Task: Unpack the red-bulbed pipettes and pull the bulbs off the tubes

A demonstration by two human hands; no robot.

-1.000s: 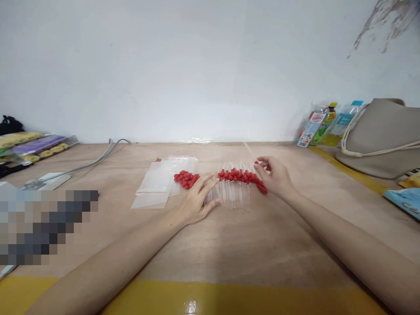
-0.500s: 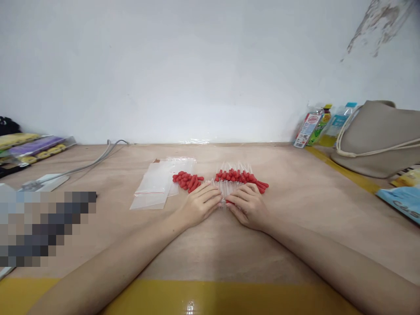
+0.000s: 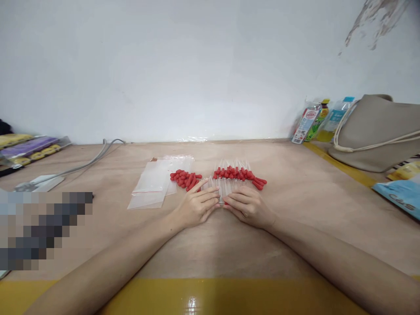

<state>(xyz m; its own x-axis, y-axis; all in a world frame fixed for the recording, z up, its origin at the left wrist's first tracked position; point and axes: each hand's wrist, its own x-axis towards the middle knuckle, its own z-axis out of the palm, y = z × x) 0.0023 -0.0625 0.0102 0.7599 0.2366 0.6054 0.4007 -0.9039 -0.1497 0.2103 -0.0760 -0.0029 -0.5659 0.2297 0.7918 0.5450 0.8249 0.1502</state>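
My left hand (image 3: 199, 202) is closed, its fingertips pinching a clear glass dropper tube (image 3: 221, 203) whose end shows between the hands. My right hand (image 3: 249, 204) meets it, fingers closed on a red rubber bulb (image 3: 225, 202), only a sliver of which shows. Just beyond the fingertips lies a row of bare clear tubes (image 3: 225, 186), side by side. A pile of loose red rubber bulbs (image 3: 185, 177) sits beyond my left hand. Behind the row, droppers with red bulbs (image 3: 234, 172) lie with their clear tips pointing to the wall.
Clear zip bags (image 3: 151, 179) lie flat left of the bulbs. A grey cable (image 3: 88, 164) runs along the left. Drink containers (image 3: 306, 124), a bottle (image 3: 334, 120) and a grey-beige bag (image 3: 374, 131) stand at the back right. Yellow tape (image 3: 164, 295) edges the wooden table.
The camera view has shifted slightly. My right hand's fingers have moved a little over the red bulb, which shows less now. Both hands stay together at the tube.
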